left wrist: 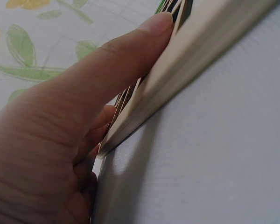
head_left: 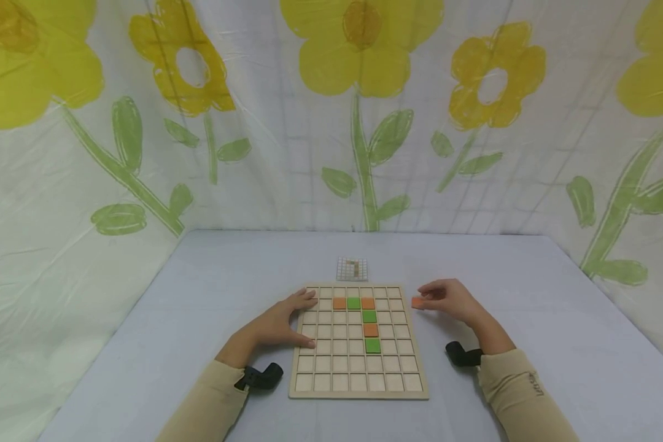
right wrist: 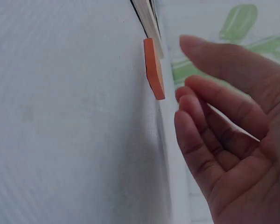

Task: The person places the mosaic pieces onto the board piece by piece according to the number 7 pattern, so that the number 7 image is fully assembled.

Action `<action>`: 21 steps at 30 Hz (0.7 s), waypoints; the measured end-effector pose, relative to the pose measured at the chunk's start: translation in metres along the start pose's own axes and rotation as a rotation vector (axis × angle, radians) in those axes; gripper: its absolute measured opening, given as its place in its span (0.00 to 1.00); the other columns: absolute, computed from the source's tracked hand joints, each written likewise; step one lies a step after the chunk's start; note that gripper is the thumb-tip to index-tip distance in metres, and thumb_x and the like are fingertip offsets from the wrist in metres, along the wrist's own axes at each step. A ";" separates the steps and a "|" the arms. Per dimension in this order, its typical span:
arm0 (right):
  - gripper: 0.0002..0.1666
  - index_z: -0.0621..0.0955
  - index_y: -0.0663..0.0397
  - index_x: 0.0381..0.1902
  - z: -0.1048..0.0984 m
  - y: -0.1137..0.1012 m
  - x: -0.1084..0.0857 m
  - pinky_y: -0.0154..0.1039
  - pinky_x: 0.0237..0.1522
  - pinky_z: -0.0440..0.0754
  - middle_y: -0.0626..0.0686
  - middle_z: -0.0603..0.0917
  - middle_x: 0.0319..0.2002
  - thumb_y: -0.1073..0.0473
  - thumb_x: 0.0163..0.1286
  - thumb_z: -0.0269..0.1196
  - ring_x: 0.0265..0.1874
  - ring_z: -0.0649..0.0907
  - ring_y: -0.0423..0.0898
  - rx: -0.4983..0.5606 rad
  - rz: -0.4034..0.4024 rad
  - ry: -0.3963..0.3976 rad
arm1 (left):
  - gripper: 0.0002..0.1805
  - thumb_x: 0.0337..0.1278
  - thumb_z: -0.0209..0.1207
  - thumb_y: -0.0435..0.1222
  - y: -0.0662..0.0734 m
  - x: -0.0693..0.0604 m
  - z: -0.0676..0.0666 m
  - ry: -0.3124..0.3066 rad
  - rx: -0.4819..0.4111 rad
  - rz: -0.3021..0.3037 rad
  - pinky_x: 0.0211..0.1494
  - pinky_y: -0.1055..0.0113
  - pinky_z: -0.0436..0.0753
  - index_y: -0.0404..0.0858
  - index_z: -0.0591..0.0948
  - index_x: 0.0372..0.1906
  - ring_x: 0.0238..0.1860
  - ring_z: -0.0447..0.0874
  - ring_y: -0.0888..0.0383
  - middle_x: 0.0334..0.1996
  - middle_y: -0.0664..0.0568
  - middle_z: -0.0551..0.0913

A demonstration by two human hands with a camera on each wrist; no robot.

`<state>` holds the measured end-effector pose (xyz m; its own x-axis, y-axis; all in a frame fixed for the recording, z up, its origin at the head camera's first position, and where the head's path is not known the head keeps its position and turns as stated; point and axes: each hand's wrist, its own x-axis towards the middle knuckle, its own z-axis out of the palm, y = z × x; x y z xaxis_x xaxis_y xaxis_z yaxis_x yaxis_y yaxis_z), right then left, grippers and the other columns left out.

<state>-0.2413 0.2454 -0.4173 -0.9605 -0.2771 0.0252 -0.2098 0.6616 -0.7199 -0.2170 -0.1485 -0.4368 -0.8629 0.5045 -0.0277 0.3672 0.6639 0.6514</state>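
A wooden grid board (head_left: 359,395) lies on the table, with several orange and green square tiles in its cells: a short row near the top that turns down into a column, such as the green tile (head_left: 372,345) at its lower end. My left hand (head_left: 276,322) rests on the board's left side, thumb and fingers spread over the edge; the thumb also shows against the rim (left wrist: 163,88) in the left wrist view. Right of the board, an orange tile (right wrist: 153,70) lies flat on the table. Beside it my right hand (head_left: 450,301) hovers with loosely bent fingers, apart from the tile.
Behind the board lies a small card (head_left: 352,269) printed with a grid and a coloured pattern. A white cloth (head_left: 243,264) covers the table. A flower-printed curtain (head_left: 287,184) hangs at the back. Black wrist mounts (head_left: 265,376) sit on both forearms.
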 end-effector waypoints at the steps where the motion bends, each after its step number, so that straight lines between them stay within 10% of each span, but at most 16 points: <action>1: 0.23 0.81 0.67 0.47 0.000 0.002 0.000 0.32 0.35 0.79 0.59 0.84 0.39 0.59 0.55 0.69 0.37 0.81 0.43 -0.003 0.002 0.001 | 0.51 0.29 0.73 0.56 0.000 0.000 0.000 -0.001 -0.002 0.000 0.75 0.47 0.50 0.46 0.68 0.66 0.75 0.43 0.52 0.72 0.56 0.57; 21: 0.18 0.82 0.66 0.42 0.010 0.008 -0.001 0.33 0.34 0.76 0.57 0.84 0.36 0.62 0.53 0.69 0.32 0.77 0.42 -0.054 0.041 0.036 | 0.51 0.29 0.72 0.57 0.000 0.000 0.001 0.001 -0.007 -0.009 0.74 0.46 0.50 0.46 0.67 0.67 0.75 0.43 0.52 0.72 0.56 0.57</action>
<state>-0.2407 0.2439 -0.4303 -0.9741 -0.2249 0.0219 -0.1789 0.7086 -0.6826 -0.2165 -0.1477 -0.4372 -0.8666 0.4979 -0.0327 0.3571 0.6647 0.6563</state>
